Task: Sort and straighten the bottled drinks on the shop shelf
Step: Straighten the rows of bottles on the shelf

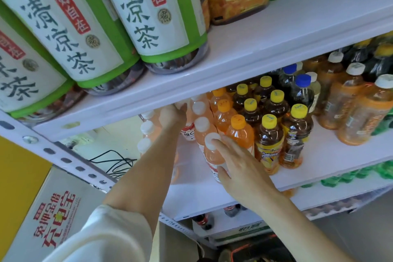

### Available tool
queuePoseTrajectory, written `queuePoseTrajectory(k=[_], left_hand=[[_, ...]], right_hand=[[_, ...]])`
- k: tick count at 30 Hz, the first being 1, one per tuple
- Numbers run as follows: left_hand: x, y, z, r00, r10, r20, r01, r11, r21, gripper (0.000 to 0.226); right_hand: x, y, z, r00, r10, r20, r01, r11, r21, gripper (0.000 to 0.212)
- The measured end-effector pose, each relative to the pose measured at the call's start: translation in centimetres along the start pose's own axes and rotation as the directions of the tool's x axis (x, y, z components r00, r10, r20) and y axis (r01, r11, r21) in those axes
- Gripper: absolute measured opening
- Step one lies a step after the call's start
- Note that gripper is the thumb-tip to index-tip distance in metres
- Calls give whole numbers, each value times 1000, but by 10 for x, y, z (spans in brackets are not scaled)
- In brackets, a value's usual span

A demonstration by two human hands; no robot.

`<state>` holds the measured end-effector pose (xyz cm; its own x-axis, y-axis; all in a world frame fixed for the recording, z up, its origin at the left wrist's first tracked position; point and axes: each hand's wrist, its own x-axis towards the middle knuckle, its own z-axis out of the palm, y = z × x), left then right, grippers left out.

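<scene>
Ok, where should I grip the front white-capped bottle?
Likely the body of the front bottle, below its white cap, from the open front of the shelf: it stands upright, with neighbouring bottles packed tight behind and on its right. The right hand holds it there.

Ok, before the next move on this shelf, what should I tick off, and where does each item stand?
1. Right hand grips the front white-capped bottle: ok.
2. Left hand has a firm grip on the rear white-capped bottle: cannot tell, fingers hidden.
3. White-capped row lined up front to back: ok.
4. Yellow-capped bottles in tidy rows: ok.
5. Gripped bottle's label facing out: cannot tell.
</scene>
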<state>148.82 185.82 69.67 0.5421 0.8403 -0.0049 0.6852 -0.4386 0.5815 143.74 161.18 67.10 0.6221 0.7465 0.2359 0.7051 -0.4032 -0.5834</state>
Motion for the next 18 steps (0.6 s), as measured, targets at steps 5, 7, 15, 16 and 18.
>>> queuePoseTrajectory(k=[5,7,15,16,18], left_hand=[[2,7,-2,999,-12,52,21,983,-183,20],[-3,8,-10,998,-17,64,28,986,-167,41],[-89,-51,-43,951,149,-273,-84,968,236,32],[-100,-61,-41,952,148,-267,-68,955,287,34],[-111,-77,-34,961,183,-207,-75,894,441,39]], right_hand=[[1,2,6,1000,15,1,-15,999,-29,62],[0,2,7,1000,9,-19,-9,1000,-27,63],[-14,-1,4,984,-14,-180,39,991,131,51],[-16,-2,4,979,-16,-201,47,987,151,48],[-19,-4,4,972,-27,-232,68,983,170,45]])
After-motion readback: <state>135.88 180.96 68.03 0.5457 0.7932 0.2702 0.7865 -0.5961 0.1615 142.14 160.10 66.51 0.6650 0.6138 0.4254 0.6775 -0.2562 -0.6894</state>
